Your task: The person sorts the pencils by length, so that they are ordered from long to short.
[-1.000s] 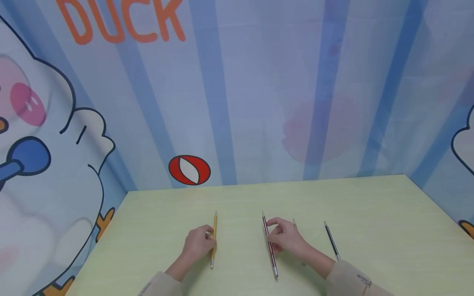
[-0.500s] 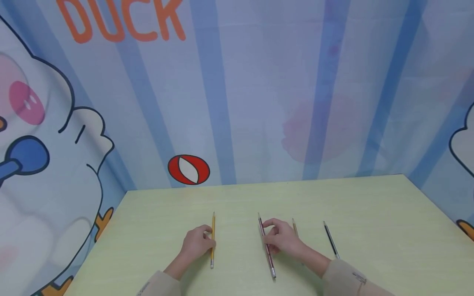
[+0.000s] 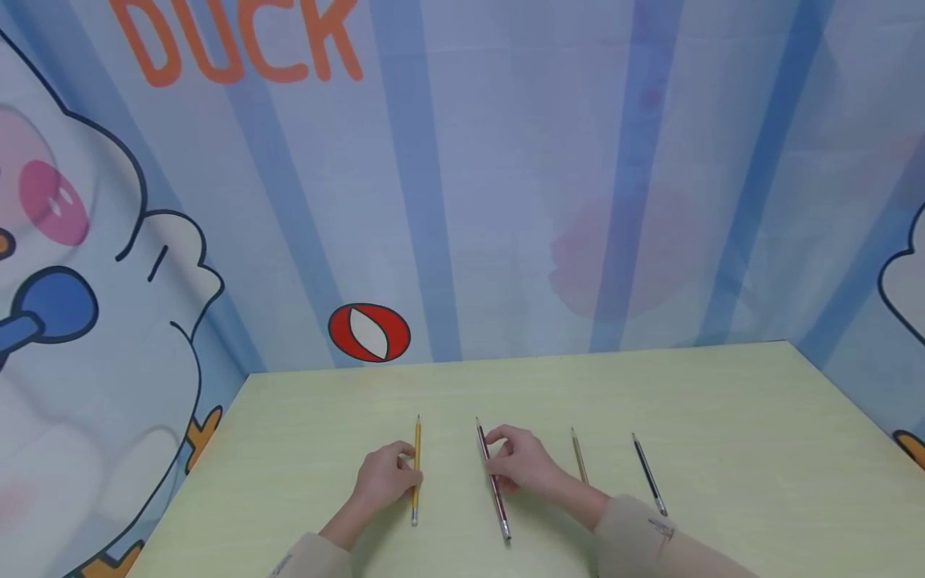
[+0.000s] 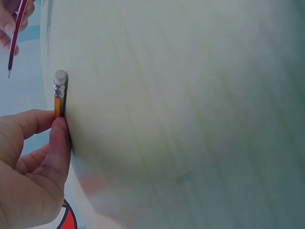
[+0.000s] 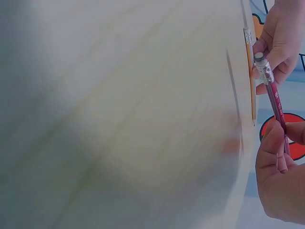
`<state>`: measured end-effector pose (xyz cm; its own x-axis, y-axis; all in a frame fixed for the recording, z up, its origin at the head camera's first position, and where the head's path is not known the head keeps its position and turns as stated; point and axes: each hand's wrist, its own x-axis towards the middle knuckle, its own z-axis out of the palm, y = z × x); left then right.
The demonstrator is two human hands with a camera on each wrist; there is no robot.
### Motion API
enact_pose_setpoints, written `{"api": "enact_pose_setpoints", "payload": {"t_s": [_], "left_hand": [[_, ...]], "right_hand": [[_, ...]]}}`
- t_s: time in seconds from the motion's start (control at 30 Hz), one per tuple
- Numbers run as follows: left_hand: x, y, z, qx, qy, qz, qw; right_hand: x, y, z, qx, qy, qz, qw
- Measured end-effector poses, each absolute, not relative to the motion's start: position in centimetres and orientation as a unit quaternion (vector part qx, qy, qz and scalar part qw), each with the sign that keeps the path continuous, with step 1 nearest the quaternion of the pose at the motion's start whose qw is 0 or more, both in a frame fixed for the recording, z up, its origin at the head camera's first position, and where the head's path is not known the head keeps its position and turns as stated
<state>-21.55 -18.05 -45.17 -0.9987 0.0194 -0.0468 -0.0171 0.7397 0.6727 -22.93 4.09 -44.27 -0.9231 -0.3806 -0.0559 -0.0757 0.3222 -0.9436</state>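
My left hand [image 3: 385, 475] pinches a yellow pencil [image 3: 417, 441] between thumb and fingers; its white eraser end points toward me. In the left wrist view the pencil's eraser [image 4: 60, 76] and metal band stick up past the fingertips. To the right, my right hand [image 3: 526, 461] pinches a dark red pencil [image 3: 499, 504], slightly slanted, its eraser end nearest me. The right wrist view shows this red pencil [image 5: 276, 102] held above the tabletop, with a shadow apart from it. A gap lies between the two held pencils.
A gold-brown pencil [image 3: 579, 453] lies behind my right forearm, its lower end hidden. Farther right rests a black pencil [image 3: 649, 474] with a silver end. The pale yellow-green table [image 3: 347, 401] meets a printed cloth backdrop [image 3: 506, 201] behind and at both sides.
My right hand has moved left with the red pencil, closer to the yellow one. More of the gold-brown and black pencils now shows. My left hand has stayed nearly still.
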Motion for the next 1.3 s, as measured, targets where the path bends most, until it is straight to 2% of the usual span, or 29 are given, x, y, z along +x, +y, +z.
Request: {"api": "enact_pose_setpoints", "payload": {"t_s": [0.8,1.17,1.3], "left_hand": [[-21.7,-18.0,-45.3,-0.005,0.936,0.351,0.034],[-21.7,-18.0,-45.3,-0.006,0.936,0.350,0.033],[-21.6,-18.0,-45.2,-0.004,0.936,0.350,0.034]], "right_hand": [[-24.9,-0.5,-45.0,-0.136,0.870,-0.456,0.126],[-25.3,-1.3,-45.4,-0.124,0.899,-0.407,0.105],[-25.1,-1.1,-45.2,-0.130,0.893,-0.415,0.116]]}}
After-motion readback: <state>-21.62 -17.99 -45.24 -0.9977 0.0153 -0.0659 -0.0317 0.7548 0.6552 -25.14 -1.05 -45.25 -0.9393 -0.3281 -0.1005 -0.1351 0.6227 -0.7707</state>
